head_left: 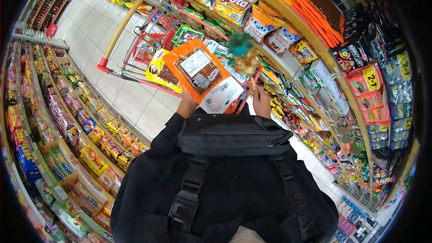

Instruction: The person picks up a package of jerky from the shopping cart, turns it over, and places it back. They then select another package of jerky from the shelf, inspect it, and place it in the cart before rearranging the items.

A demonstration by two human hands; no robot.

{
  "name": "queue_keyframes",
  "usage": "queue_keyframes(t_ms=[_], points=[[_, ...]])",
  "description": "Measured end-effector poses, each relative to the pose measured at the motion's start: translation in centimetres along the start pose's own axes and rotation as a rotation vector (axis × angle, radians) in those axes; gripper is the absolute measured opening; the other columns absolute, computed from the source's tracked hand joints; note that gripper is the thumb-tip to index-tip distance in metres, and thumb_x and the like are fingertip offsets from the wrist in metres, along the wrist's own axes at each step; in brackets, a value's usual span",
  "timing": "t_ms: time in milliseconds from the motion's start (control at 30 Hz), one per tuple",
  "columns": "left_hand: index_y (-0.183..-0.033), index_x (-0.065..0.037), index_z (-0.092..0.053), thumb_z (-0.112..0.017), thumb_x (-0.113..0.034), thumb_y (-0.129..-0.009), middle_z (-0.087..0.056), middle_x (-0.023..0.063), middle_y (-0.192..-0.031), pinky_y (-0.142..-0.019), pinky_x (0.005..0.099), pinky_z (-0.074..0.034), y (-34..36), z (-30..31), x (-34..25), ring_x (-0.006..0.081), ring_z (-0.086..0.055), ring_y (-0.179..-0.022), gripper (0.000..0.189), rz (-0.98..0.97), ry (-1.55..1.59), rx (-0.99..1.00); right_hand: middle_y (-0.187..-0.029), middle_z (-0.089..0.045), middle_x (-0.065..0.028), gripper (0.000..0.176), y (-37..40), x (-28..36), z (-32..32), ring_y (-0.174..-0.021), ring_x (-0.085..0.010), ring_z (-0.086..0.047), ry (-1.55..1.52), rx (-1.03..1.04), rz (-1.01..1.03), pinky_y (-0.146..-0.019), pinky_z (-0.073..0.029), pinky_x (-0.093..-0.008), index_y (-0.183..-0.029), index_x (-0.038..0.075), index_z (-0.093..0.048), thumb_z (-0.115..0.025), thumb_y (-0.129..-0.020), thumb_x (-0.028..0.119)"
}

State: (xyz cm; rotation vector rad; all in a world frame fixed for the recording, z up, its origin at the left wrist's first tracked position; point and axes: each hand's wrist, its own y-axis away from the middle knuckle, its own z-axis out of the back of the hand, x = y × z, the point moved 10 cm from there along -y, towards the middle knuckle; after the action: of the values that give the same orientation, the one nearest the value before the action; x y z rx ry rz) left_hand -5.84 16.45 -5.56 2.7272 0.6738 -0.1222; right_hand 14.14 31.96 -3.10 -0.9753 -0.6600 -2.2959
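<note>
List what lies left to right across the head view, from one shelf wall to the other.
Left snack shelves → cart handle → orange packet, held in the left hand → right hand gripping a thin stick → red 2+1 packs at the far right.

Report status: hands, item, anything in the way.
Left hand grips orange snack packet. Right hand holds tufted stick. Shopping cart directly ahead, partly loaded.

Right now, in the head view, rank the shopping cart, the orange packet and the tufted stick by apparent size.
1. shopping cart, though partly hidden
2. orange packet, nearer the camera, so it looks enlarged
3. tufted stick, clearly smallest
</note>
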Motion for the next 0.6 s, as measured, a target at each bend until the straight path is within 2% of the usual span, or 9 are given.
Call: queue_keyframes(t_ms=[100, 200, 267, 333, 367, 433, 500, 533, 600], points=[[-0.136, -0.008, -0.047, -0.035, -0.068, -0.091, -0.052, 0.0176, -0.134, -0.098, 0.0558, -0.045, -0.1, 0.4, 0.1, 0.0386, -0.053, -0.119, 0.076, 0.010, -0.035, -0.025, -0.102, -0.065, -0.0198, 0.027, 3.6, 6.2, -2.3, -0.090, -0.0385, -0.064, 0.117, 0.173, 0.266, -0.075, -0.050, -0.0480, -0.112, 0.009, -0.062, -0.045, -0.098, 0.023], [-0.137, -0.008, -0.046, -0.035, -0.069, -0.090, -0.051, 0.0174, -0.135, -0.099, 0.0567, -0.045, -0.4, 0.6, 0.5, 0.0394, -0.052, -0.120, 0.077, 0.039, -0.056, -0.038, -0.099, -0.066, -0.0191, 0.028, 2.7, 5.1, -2.7, -0.090, -0.0395, -0.063, 0.215, 0.183, 0.178, -0.077, -0.049, -0.0494, -0.108, 0.008, -0.063, -0.043, -0.098, 0.026], [-0.138, -0.009, -0.046, -0.035, -0.070, -0.090, -0.050, 0.0172, -0.136, -0.099, 0.0572, -0.044, -0.3, 0.6, 0.5, 0.0399, -0.052, -0.121, 0.078, 0.036, -0.066, -0.049, -0.088, -0.065, -0.0238, 0.027, 0.2, 0.3, -0.7, -0.087, -0.0386, -0.064, 0.111, -0.017, -0.013, -0.071, -0.048, -0.0490, -0.105, 0.007, -0.062, -0.045, -0.097, 0.027], [-0.142, -0.008, -0.040, -0.034, -0.067, -0.092, -0.050, 0.0174, -0.136, -0.100, 0.0578, -0.044, -0.1, 0.8, 0.1, 0.0386, -0.052, -0.121, 0.077, -0.002, -0.101, -0.058, -0.088, -0.065, -0.0227, 0.028, -0.4, 0.4, 1.5, -0.085, -0.0381, -0.064, 0.058, -0.151, -0.088, -0.067, -0.048, -0.0473, -0.108, 0.007, -0.063, -0.045, -0.098, 0.025], [-0.142, -0.008, -0.039, -0.034, -0.067, -0.092, -0.049, 0.0175, -0.137, -0.101, 0.0579, -0.044, -0.3, 0.8, 0.0, 0.0386, -0.052, -0.122, 0.077, -0.004, -0.113, -0.067, -0.083, -0.066, -0.0197, 0.027, -0.3, 1.4, 1.6, -0.079, -0.0376, -0.065, 0.041, -0.153, -0.037, -0.063, -0.049, -0.0461, -0.113, 0.007, -0.062, -0.047, -0.097, 0.022], [-0.143, -0.008, -0.038, -0.033, -0.067, -0.092, -0.048, 0.0176, -0.138, -0.102, 0.0579, -0.042, -0.6, 0.6, 0.4, 0.0387, -0.050, -0.123, 0.078, 0.002, -0.128, -0.084, -0.079, -0.066, -0.0193, 0.027, 1.0, 5.6, -1.0, -0.075, -0.0377, -0.065, 0.139, -0.057, 0.326, -0.062, -0.049, -0.0463, -0.114, 0.007, -0.062, -0.048, -0.096, 0.021], [-0.144, -0.008, -0.037, -0.033, -0.068, -0.092, -0.047, 0.0175, -0.139, -0.103, 0.0576, -0.041, -0.5, -0.7, 1.5, 0.0384, -0.050, -0.124, 0.079, 0.105, 0.004, 0.058, -0.074, -0.063, -0.0229, 0.026, 2.6, 8.8, -2.8, -0.073, -0.0390, -0.065, 0.147, 0.062, 0.570, -0.061, -0.048, -0.0468, -0.113, 0.006, -0.062, -0.048, -0.096, 0.019], [-0.144, -0.008, -0.036, -0.033, -0.068, -0.092, -0.047, 0.0174, -0.139, -0.104, 0.0574, -0.041, -0.1, -1.7, 1.8, 0.0382, -0.049, -0.124, 0.079, 0.153, 0.070, 0.124, -0.076, -0.064, -0.0223, 0.025, 1.7, 7.4, -2.4, -0.074, -0.0387, -0.065, 0.126, 0.042, 0.419, -0.062, -0.048, -0.0460, -0.112, 0.007, -0.062, -0.048, -0.097, 0.021], [-0.145, -0.010, -0.036, -0.033, -0.067, -0.093, -0.047, 0.0155, -0.140, -0.103, 0.0559, -0.043, -0.4, -1.4, 1.2, 0.0363, -0.049, -0.125, 0.077, 0.043, -0.186, 0.041, -0.081, -0.065, -0.0211, 0.025, -0.6, 4.3, -2.1, -0.076, -0.0382, -0.065, 0.076, 0.013, 0.127, -0.063, -0.048, -0.0444, -0.110, 0.008, -0.062, -0.049, -0.097, 0.025]])
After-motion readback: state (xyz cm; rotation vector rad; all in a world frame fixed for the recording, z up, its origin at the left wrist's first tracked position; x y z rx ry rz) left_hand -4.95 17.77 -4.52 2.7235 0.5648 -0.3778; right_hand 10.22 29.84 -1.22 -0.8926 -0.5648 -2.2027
